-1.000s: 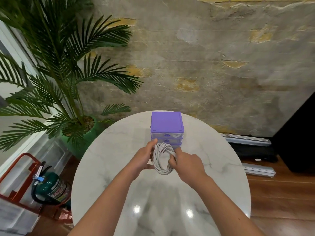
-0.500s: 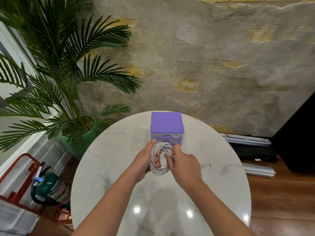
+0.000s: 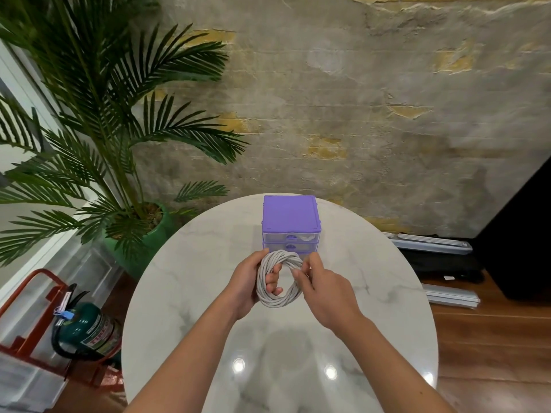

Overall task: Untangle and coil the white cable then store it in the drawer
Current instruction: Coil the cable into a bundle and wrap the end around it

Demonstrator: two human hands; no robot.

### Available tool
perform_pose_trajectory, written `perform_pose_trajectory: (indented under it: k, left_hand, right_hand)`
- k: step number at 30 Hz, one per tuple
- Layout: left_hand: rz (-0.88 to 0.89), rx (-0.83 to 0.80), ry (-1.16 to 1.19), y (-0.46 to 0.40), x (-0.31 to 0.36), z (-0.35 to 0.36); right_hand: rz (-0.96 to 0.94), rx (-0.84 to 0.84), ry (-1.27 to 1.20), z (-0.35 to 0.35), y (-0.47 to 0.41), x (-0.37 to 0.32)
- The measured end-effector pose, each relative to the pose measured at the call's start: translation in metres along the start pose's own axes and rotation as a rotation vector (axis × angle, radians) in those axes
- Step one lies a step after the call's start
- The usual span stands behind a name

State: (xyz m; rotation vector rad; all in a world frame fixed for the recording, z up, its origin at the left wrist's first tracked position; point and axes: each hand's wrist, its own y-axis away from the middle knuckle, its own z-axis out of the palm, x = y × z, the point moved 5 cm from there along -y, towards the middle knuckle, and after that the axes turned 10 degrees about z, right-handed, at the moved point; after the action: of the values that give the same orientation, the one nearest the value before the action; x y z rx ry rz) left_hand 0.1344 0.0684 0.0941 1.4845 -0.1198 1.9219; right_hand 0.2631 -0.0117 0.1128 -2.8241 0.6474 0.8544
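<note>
The white cable [image 3: 278, 299] is wound into a round coil held just above the table, in front of the purple drawer unit [image 3: 290, 217]. My left hand [image 3: 247, 286] grips the coil's left side, with fingers curled through its middle. My right hand [image 3: 323, 289] pinches the coil's right side between thumb and fingers. All drawers of the unit [image 3: 290, 237] look shut, and the coil hides the lowest one in part.
The round white marble table [image 3: 190, 293] carries the drawer unit near its far edge. A potted palm [image 3: 98, 138] stands to the left, a green fire extinguisher [image 3: 89, 332] in a red stand sits low left, and grey bars [image 3: 432, 242] lie on the wooden floor at right.
My left fingers have slid through the coil's middle and now grip its left side. My right hand has shifted its hold on the right side. The coil has turned and sits flatter.
</note>
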Motion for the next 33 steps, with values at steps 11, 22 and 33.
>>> perform_pose_trajectory:
  k: [11, 22, 33]
  left_hand:
    - [0.034, 0.162, -0.238, 0.0, 0.005, 0.003]
    - [0.006, 0.088, -0.159, -0.001, 0.002, 0.004]
    - [-0.012, 0.076, -0.344, -0.004, -0.002, 0.012]
  right_hand:
    - [-0.195, 0.333, 0.193, -0.017, -0.005, -0.006]
    - [0.026, 0.14, -0.117, -0.007, -0.006, 0.011]
    - [0.044, -0.009, 0.004, 0.006, -0.017, 0.005]
